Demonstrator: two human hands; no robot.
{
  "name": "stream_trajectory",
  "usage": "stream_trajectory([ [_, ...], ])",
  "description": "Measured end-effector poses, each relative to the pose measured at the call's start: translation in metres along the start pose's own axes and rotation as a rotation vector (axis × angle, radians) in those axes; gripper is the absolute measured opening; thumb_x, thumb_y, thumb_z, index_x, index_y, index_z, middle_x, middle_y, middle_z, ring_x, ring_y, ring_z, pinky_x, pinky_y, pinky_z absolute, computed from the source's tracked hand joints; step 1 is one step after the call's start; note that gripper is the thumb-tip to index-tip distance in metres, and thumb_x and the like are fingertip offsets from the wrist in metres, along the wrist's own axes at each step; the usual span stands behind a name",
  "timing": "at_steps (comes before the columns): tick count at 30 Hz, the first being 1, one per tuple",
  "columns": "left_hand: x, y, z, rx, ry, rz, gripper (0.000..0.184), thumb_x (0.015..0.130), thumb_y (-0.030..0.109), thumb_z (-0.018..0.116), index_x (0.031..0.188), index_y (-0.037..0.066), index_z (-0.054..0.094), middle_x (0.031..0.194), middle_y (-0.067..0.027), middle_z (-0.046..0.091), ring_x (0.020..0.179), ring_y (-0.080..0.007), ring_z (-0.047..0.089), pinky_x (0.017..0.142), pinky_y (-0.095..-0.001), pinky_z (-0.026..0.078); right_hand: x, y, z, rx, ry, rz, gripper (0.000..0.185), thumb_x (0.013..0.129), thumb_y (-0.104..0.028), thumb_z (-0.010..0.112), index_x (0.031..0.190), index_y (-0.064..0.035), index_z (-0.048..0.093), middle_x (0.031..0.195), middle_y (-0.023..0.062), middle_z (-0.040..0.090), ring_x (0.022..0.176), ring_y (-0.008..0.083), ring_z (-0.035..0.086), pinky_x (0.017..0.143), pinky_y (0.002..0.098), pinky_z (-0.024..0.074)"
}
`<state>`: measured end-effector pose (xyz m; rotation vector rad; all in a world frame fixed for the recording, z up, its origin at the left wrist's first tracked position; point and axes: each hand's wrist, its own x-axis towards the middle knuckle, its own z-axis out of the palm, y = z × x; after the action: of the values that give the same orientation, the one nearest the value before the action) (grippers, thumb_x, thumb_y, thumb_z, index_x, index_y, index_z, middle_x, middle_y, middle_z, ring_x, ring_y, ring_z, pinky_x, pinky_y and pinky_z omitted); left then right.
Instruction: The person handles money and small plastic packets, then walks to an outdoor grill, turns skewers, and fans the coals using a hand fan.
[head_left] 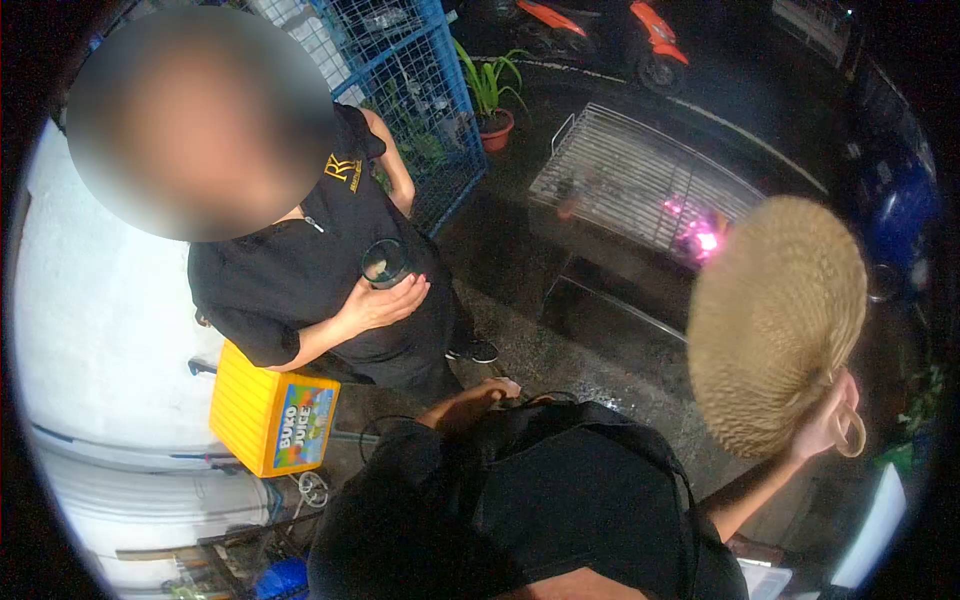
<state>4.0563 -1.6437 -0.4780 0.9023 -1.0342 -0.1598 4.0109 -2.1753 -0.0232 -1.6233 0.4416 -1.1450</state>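
Note:
My right hand (pixel 832 412) grips a woven hand fan (pixel 780 325) by its looped handle, at the right. The fan is raised in front of the near right end of a charcoal grill (pixel 640 165) and hides part of it. Coals (pixel 705 240) glow pink-white under the wire grate, just left of the fan. My left hand (pixel 492 392) is low in front of my waist with its fingers drawn together. A small pale patch shows at its fingertips, too small to name.
Facing me at the left, a person in a black shirt (pixel 290 280) holds a dark glass (pixel 386 264). A yellow box (pixel 240 410) labelled "Buko Juice" stands beside them. Behind are a blue wire-mesh gate (pixel 425 110), a potted plant (pixel 494 130) and orange motorcycles (pixel 655 40) by the road.

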Motion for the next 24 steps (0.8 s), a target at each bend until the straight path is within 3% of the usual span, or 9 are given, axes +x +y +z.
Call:
stream_trajectory([
  [3,-0.007,-0.003,-0.005,0.054,0.076,0.035,0.046,0.087,0.047,0.057,0.076,0.003,0.056,0.060,-0.0042,0.048,0.049,-0.0228,0.046,0.047,-0.0367,0.036,0.001,0.007,0.004,-0.094,0.063,-0.076,0.028,0.090,-0.023,0.060,0.099,0.0028,0.061,0.097,0.0094,0.064,0.082,0.0156,0.059,0.073,0.0263,0.0473],
  [5,-0.006,0.001,-0.005,0.043,0.046,-0.033,0.045,0.087,0.047,0.057,0.076,0.003,0.056,0.061,-0.0044,0.048,0.050,-0.0230,0.046,0.047,-0.0368,0.036,0.005,0.011,0.002,-0.353,0.055,-0.255,0.028,0.090,-0.024,0.060,0.099,0.0028,0.062,0.095,0.0089,0.065,0.080,0.0163,0.059,0.074,0.0266,0.0470],
  [7,-0.007,0.007,-0.003,0.053,0.024,-0.100,0.045,0.087,0.047,0.058,0.076,0.003,0.056,0.061,-0.0045,0.048,0.050,-0.0231,0.046,0.048,-0.0368,0.036,0.001,0.007,0.003,-0.380,0.032,-0.332,0.027,0.090,-0.023,0.060,0.098,0.0027,0.063,0.095,0.0083,0.065,0.079,0.0170,0.059,0.073,0.0278,0.0469],
  [10,-0.007,0.013,0.001,0.072,0.006,-0.190,0.045,0.087,0.047,0.058,0.077,0.003,0.056,0.062,-0.0048,0.049,0.051,-0.0233,0.046,0.049,-0.0369,0.036,-0.002,-0.001,0.005,-0.122,0.024,-0.076,0.033,0.093,-0.030,0.054,0.099,0.0021,0.061,0.095,0.0078,0.062,0.085,0.0157,0.056,0.077,0.0284,0.0453],
  [14,-0.007,0.017,0.003,0.099,-0.004,-0.303,0.044,0.086,0.047,0.058,0.078,0.004,0.056,0.063,-0.0051,0.049,0.053,-0.0236,0.047,0.049,-0.0370,0.036,0.004,0.023,-0.008,-0.238,-0.051,0.029,0.033,0.093,-0.030,0.056,0.094,0.0029,0.061,0.091,0.0052,0.058,0.085,0.0139,0.053,0.076,0.0273,0.0419],
  [18,-0.004,0.025,0.006,0.165,-0.003,-0.440,0.044,0.086,0.047,0.058,0.079,0.004,0.056,0.065,-0.0054,0.049,0.054,-0.0239,0.047,0.050,-0.0371,0.037,0.007,0.026,-0.003,-0.379,-0.069,-0.459,0.027,0.094,-0.024,0.055,0.094,0.0025,0.061,0.097,0.0097,0.064,0.087,0.0163,0.060,0.078,0.0294,0.0478],
  [19,-0.005,0.025,0.007,0.188,-0.010,-0.484,0.044,0.086,0.047,0.058,0.079,0.004,0.056,0.065,-0.0055,0.049,0.054,-0.0240,0.047,0.050,-0.0371,0.037,0.006,0.020,-0.003,-0.379,-0.066,-0.464,0.027,0.094,-0.024,0.055,0.094,0.0025,0.061,0.097,0.0097,0.064,0.087,0.0163,0.060,0.078,0.0294,0.0478],
  [22,0.003,0.030,0.008,0.263,-0.026,-0.626,0.043,0.086,0.047,0.058,0.080,0.004,0.056,0.066,-0.0057,0.049,0.055,-0.0242,0.047,0.051,-0.0372,0.037,-0.002,0.005,-0.011,-0.099,0.068,-0.025,0.031,0.095,-0.028,0.051,0.102,0.0014,0.059,0.097,0.0097,0.063,0.087,0.0166,0.059,0.076,0.0286,0.0476],
  [24,0.006,0.035,0.010,0.345,-0.030,-0.770,0.043,0.086,0.047,0.058,0.080,0.004,0.056,0.066,-0.0059,0.049,0.056,-0.0243,0.047,0.052,-0.0372,0.037,0.000,0.008,-0.010,-0.090,0.054,-0.056,0.033,0.094,-0.028,0.052,0.107,0.0022,0.058,0.102,0.0111,0.063,0.089,0.0186,0.059,0.077,0.0293,0.0481],
])
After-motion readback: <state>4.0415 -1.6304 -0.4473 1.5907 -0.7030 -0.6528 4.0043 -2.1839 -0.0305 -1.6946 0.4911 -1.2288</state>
